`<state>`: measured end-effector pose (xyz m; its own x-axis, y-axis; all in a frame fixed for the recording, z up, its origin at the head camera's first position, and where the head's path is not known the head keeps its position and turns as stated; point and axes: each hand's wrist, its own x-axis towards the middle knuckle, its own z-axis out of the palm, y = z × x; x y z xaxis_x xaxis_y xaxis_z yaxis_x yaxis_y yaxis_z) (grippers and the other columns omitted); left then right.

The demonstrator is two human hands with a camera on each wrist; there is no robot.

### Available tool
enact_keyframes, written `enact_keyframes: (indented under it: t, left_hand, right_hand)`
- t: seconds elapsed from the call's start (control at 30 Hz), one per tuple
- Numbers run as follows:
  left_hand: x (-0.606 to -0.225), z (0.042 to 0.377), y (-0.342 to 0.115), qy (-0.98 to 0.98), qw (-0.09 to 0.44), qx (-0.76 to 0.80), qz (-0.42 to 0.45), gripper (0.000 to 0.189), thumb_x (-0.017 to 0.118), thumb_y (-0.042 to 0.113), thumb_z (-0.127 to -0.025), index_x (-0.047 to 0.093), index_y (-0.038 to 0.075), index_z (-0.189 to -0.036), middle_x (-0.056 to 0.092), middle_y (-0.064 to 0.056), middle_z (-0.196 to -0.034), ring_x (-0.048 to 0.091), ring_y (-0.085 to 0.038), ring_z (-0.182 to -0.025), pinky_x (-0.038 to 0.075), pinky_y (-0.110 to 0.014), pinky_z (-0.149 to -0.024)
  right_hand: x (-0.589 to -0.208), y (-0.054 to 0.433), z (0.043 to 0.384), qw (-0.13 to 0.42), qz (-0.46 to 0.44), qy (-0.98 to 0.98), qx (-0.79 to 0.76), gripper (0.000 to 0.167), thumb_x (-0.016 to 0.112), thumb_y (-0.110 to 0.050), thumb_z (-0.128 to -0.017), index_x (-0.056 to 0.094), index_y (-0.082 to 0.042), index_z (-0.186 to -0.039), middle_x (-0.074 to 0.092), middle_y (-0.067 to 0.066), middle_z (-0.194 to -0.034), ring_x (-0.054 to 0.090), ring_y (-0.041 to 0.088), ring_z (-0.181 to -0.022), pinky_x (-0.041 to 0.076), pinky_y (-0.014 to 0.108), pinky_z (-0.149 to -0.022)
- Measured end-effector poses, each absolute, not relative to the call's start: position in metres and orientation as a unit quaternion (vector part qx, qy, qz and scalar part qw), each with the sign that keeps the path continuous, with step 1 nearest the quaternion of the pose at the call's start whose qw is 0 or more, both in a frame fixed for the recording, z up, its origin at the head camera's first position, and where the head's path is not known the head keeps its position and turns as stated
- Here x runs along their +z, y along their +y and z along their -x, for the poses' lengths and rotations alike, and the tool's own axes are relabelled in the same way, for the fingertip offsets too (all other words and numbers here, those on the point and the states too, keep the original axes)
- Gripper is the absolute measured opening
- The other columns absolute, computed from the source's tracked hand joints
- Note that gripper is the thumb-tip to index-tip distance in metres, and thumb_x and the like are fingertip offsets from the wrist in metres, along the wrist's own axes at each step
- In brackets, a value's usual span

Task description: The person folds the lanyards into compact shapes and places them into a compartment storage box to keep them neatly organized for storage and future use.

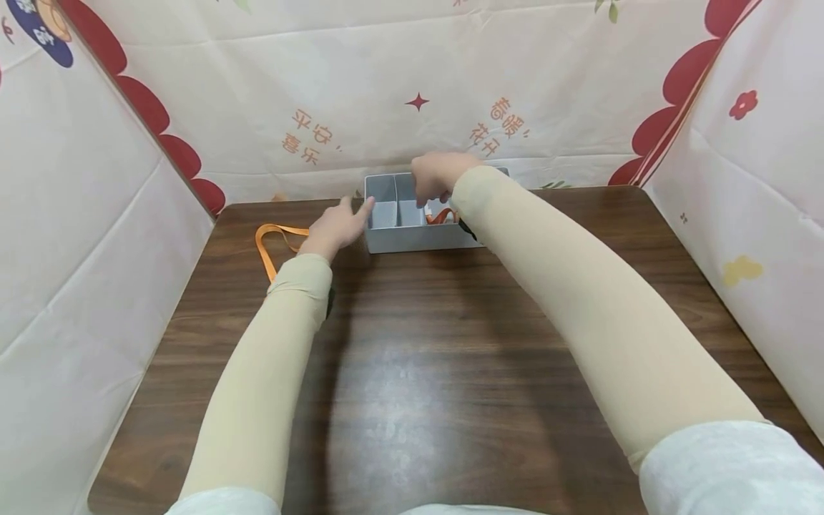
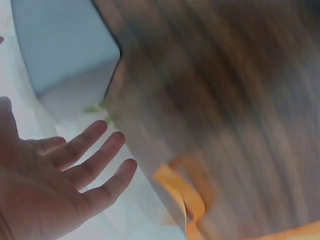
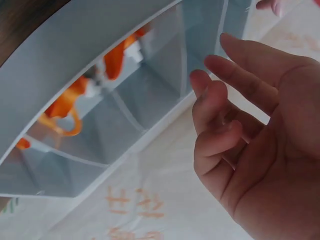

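Note:
A grey divided organizer box stands at the back of the table. My left hand is beside its left end, fingers spread and holding nothing; the left wrist view shows the palm and the box corner. Over the compartments is my right hand. In the right wrist view its fingers are loosely bent around nothing, thumb and forefinger near the rim. Orange straps with white parts lie in compartments of the box, while the two at the left end hold nothing visible. Another orange strap lies looped left of my left hand.
The brown wood-grain table extends toward me in front of the box. A white printed cloth rises behind the table's back edge, with similar cloth along both sides.

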<state>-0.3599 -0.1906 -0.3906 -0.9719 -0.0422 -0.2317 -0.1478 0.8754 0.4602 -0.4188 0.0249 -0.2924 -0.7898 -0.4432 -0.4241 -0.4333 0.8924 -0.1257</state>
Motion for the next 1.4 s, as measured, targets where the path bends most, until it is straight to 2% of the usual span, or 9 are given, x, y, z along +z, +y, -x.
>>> enact_keyframes:
  t: [0.13,0.33,0.5,0.67,0.87,0.93,1.03,1.2,1.4]
  left_hand:
    - [-0.380,0.354,-0.218,0.966,0.092,0.235,0.056,0.087,0.022,0.071,-0.108,0.030,0.009,-0.168,0.038,-0.021,-0.170,0.036,-0.043,-0.158,0.032,-0.064,-0.127]
    - [-0.375,0.345,-0.258,0.972,0.088,0.208,0.065,0.065,0.037,0.055,-0.111,0.054,0.008,-0.153,0.053,-0.021,-0.159,0.049,-0.043,-0.148,0.043,-0.063,-0.118]
    - [-0.384,0.333,-0.296,0.970,0.085,0.210,0.092,0.057,0.042,0.044,-0.110,0.058,0.004,-0.148,0.056,-0.026,-0.153,0.057,-0.046,-0.136,0.049,-0.065,-0.108]
    - [-0.400,0.320,-0.328,0.966,0.068,0.214,0.129,0.051,0.043,0.034,-0.108,0.059,0.002,-0.144,0.058,-0.029,-0.146,0.061,-0.044,-0.123,0.051,-0.063,-0.102]
    - [-0.420,0.310,-0.351,0.963,0.103,0.208,0.136,0.046,0.044,0.023,-0.102,0.060,0.000,-0.139,0.060,-0.030,-0.140,0.059,-0.044,-0.121,0.050,-0.062,-0.106]
    - [-0.424,0.308,-0.355,0.963,0.101,0.208,0.137,0.046,0.045,0.023,-0.101,0.061,0.000,-0.138,0.061,-0.030,-0.141,0.059,-0.044,-0.122,0.049,-0.063,-0.108]
    - [-0.427,0.304,-0.359,0.963,0.099,0.210,0.136,0.046,0.046,0.025,-0.102,0.061,0.000,-0.137,0.060,-0.031,-0.142,0.058,-0.045,-0.125,0.048,-0.064,-0.109]
    - [-0.429,0.302,-0.357,0.962,0.101,0.217,0.128,0.046,0.047,0.027,-0.105,0.060,-0.001,-0.139,0.059,-0.031,-0.143,0.057,-0.047,-0.129,0.047,-0.065,-0.111]
    - [-0.430,0.303,-0.352,0.961,0.094,0.229,0.125,0.058,0.059,0.030,-0.106,0.046,-0.005,-0.151,0.055,-0.035,-0.146,0.056,-0.048,-0.131,0.046,-0.066,-0.113]
  right_hand:
    - [-0.288,0.008,0.402,0.229,0.258,0.939,-0.015,0.028,0.069,-0.027,-0.100,0.069,-0.012,-0.125,0.069,0.005,-0.123,0.070,0.028,-0.104,0.058,0.039,-0.086]
    - [-0.293,-0.012,0.378,0.219,0.305,0.927,0.010,0.029,0.066,-0.028,-0.102,0.072,-0.015,-0.128,0.073,0.002,-0.126,0.071,0.024,-0.104,0.058,0.043,-0.093]
    - [-0.317,-0.040,0.362,0.175,0.370,0.913,0.010,0.032,0.068,-0.029,-0.101,0.073,-0.014,-0.129,0.073,0.004,-0.134,0.070,0.022,-0.115,0.058,0.049,-0.101]
    - [-0.350,-0.080,0.348,0.162,0.418,0.894,-0.003,0.039,0.064,-0.025,-0.104,0.067,-0.014,-0.141,0.069,0.005,-0.142,0.067,0.023,-0.128,0.056,0.044,-0.109]
    - [-0.397,-0.126,0.313,0.184,0.488,0.850,0.078,0.053,0.055,-0.033,-0.110,0.045,-0.026,-0.162,0.040,0.005,-0.170,0.045,0.027,-0.154,0.044,0.045,-0.124]
    - [-0.406,-0.135,0.299,0.193,0.501,0.838,0.101,0.057,0.050,-0.037,-0.112,0.035,-0.031,-0.167,0.024,0.002,-0.178,0.037,0.028,-0.158,0.045,0.045,-0.122]
    - [-0.415,-0.139,0.281,0.192,0.515,0.825,0.128,0.056,0.044,-0.039,-0.114,0.030,-0.035,-0.168,0.016,-0.006,-0.180,0.034,0.026,-0.158,0.047,0.047,-0.119]
    - [-0.420,-0.129,0.268,0.180,0.530,0.818,0.133,0.047,0.042,-0.040,-0.114,0.048,-0.030,-0.160,0.040,-0.006,-0.170,0.041,0.025,-0.149,0.047,0.053,-0.116]
    - [-0.418,-0.097,0.263,0.153,0.562,0.804,0.115,0.028,0.055,-0.040,-0.111,0.072,-0.022,-0.124,0.065,-0.004,-0.136,0.057,0.021,-0.123,0.052,0.052,-0.102]
